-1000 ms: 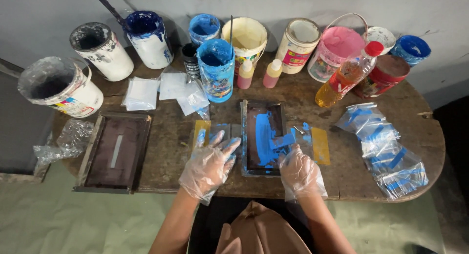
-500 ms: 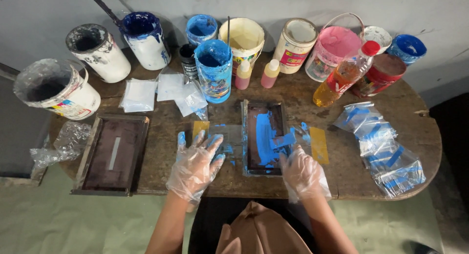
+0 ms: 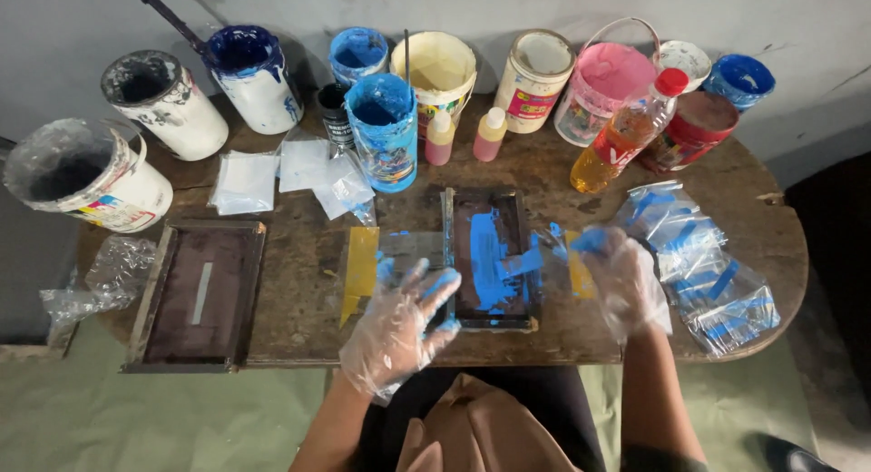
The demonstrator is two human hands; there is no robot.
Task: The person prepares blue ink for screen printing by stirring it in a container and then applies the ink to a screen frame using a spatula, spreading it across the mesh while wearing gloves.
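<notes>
A small wooden screen-printing frame (image 3: pixel 490 259) smeared with blue ink lies on the table's front middle. My left hand (image 3: pixel 399 327), in a clear plastic glove stained blue, hovers spread just left of the frame, over a clear sheet with a yellow strip (image 3: pixel 361 270). My right hand (image 3: pixel 621 281), also gloved and blue at the fingertips, rests right of the frame beside another yellow strip (image 3: pixel 578 270); whether it grips anything I cannot tell.
Several paint buckets and tubs line the back, among them a blue-ink tub (image 3: pixel 384 127), a pink bucket (image 3: pixel 606 91) and an orange-liquid bottle (image 3: pixel 624 132). A second dark frame (image 3: pixel 198 290) lies front left. Printed clear bags (image 3: pixel 712 272) pile up on the right; blank bags (image 3: pixel 290 172) sit mid-left.
My left hand has drawn back toward the table's front edge and to the right. My right hand has shifted right, away from the frame.
</notes>
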